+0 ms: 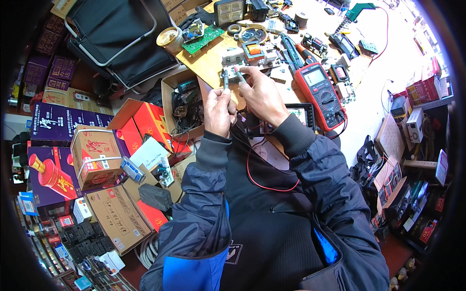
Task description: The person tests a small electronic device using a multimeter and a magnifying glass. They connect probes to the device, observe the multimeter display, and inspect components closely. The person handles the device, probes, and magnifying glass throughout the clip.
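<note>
Pinched in my left hand (218,112) is a dark multimeter probe (226,80), pointing up toward a power board with a yellow-wrapped transformer (253,50). My right hand (262,95) grips a red multimeter probe (237,72) close beside the first one. Both tips are at the board's near edge; whether they touch it is too small to tell. To the right of my hands lies a red and black digital multimeter (319,94), its screen lit. A red test lead (249,167) loops down over my lap. Below my right wrist sits a dark-framed device (307,114), partly covered.
Tools, a solder spool (301,19) and several boards, one a green circuit board (204,39), crowd the bench's far side. A green desoldering tool (358,10) stands far right. Left are an open carton (167,99) of parts, stacked boxes (97,157) and a black folding chair (124,41).
</note>
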A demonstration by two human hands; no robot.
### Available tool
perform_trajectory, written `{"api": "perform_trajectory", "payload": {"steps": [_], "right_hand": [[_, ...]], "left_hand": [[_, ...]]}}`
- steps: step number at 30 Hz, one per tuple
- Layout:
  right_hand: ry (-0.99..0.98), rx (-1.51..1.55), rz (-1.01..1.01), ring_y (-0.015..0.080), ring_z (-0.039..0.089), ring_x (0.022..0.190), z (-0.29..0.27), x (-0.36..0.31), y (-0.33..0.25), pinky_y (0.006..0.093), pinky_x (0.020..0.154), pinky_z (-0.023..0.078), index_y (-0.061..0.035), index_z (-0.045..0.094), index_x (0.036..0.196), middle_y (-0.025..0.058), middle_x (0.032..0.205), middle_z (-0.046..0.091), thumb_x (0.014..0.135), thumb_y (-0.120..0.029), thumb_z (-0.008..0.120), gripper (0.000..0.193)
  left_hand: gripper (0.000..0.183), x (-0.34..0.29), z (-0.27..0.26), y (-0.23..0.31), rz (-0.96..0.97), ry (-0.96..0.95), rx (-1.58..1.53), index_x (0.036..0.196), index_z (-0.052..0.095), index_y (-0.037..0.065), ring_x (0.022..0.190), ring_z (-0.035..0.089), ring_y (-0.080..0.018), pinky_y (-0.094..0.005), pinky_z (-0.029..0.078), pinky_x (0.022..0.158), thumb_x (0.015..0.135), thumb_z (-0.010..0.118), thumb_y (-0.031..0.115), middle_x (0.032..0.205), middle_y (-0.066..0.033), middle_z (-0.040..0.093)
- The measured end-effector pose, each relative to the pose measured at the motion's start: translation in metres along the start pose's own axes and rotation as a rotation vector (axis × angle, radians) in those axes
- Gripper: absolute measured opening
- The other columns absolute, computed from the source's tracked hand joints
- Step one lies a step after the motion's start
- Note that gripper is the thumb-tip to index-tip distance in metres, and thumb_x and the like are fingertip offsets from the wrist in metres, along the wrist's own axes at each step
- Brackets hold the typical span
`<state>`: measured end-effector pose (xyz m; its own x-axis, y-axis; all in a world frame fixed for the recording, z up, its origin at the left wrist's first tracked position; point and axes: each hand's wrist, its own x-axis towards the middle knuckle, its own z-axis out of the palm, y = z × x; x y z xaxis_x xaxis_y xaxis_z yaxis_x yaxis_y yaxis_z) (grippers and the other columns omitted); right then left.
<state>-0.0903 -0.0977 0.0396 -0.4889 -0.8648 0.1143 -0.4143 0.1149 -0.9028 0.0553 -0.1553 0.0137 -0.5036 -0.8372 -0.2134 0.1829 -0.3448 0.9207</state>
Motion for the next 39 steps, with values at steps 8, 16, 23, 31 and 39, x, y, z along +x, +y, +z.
{"api": "perform_trajectory", "payload": {"steps": [8,16,23,31,39], "right_hand": [[-0.007,0.001,0.004,0.0204,0.071,0.075,0.000,0.000,-0.002,0.0362,0.070,0.058,0.0041,0.062,0.139,0.0128,0.087,0.072,0.100,-0.013,0.066,0.043],[0.002,-0.029,-0.023,0.0226,0.072,0.079,0.001,-0.001,-0.001,0.0366,0.073,0.058,0.0033,0.063,0.139,0.0147,0.090,0.073,0.100,-0.014,0.066,0.042],[0.015,0.013,-0.001,0.0226,0.072,0.078,0.002,0.001,0.002,0.0369,0.072,0.058,0.0018,0.063,0.140,0.0142,0.090,0.073,0.101,-0.015,0.066,0.043],[-0.003,-0.004,0.003,0.0218,0.070,0.075,0.000,-0.001,-0.004,0.0374,0.069,0.057,0.0009,0.063,0.141,0.0125,0.087,0.070,0.101,-0.015,0.066,0.043],[0.014,0.013,-0.015,0.0485,0.074,0.094,-0.001,-0.003,-0.009,0.0522,0.084,0.058,0.0054,0.064,0.130,0.0317,0.096,0.074,0.097,-0.013,0.064,0.038]], "left_hand": [[0.018,0.000,0.001,0.000,0.009,-0.002,0.008,0.116,0.052,0.006,0.046,0.043,-0.0108,-0.0260,0.037,0.044,0.113,0.057,0.024,0.069,-0.0038,0.053],[0.018,0.002,0.000,0.000,-0.001,-0.008,0.013,0.115,0.052,0.007,0.046,0.043,-0.0098,-0.0245,0.035,0.043,0.113,0.057,0.024,0.067,-0.0029,0.053],[0.019,0.003,0.000,-0.001,0.010,-0.021,0.004,0.116,0.052,0.007,0.045,0.042,-0.0096,-0.0241,0.034,0.042,0.113,0.059,0.024,0.067,-0.0029,0.053],[0.018,0.002,0.003,0.001,0.010,-0.011,0.007,0.117,0.053,0.007,0.045,0.041,-0.0094,-0.0240,0.033,0.042,0.112,0.059,0.023,0.066,-0.0026,0.052],[0.018,0.003,0.002,0.001,0.015,-0.028,-0.001,0.117,0.053,0.007,0.045,0.039,-0.0087,-0.0238,0.032,0.041,0.112,0.059,0.023,0.066,-0.0021,0.051]]}}
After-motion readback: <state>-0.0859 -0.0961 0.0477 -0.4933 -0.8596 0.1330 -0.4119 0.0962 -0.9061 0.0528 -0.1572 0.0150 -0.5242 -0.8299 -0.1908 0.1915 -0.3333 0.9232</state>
